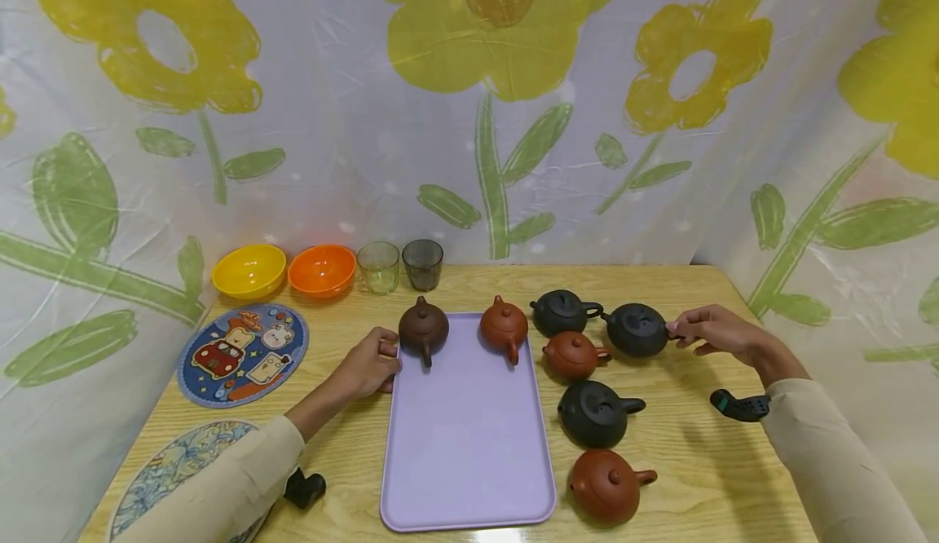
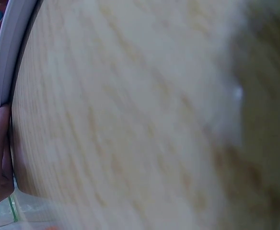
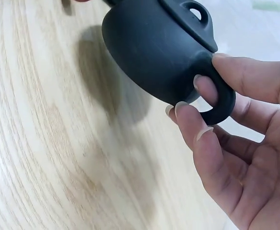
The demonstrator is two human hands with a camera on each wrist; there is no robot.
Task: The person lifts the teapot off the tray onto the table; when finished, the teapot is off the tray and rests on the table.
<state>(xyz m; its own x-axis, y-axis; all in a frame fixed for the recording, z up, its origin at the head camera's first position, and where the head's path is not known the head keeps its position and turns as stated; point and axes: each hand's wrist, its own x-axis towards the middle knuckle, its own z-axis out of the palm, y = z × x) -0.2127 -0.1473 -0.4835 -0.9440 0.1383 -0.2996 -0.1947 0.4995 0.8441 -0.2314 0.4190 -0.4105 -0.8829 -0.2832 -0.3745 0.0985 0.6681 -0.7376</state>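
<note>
Holding a black pot [image 1: 637,331] by its handle [image 3: 227,98], right of the tray [image 1: 469,445], seems the step in hand; the next move would call for keeping the pot level. The right hand [image 1: 722,333] has its grip clamped on that handle. The left hand [image 1: 363,368] touches the tray's left edge; whether its grip closes there cannot be told.

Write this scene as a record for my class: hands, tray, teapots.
Left hand: touches flat rectangular lilac tray, left side
Right hand: grips handle of round matte black teapot
On tray: round matte dark brown teapot, far left corner; round matte reddish-brown teapot, far right corner
Right of tray, not held: two black teapots, two reddish-brown teapots
</note>
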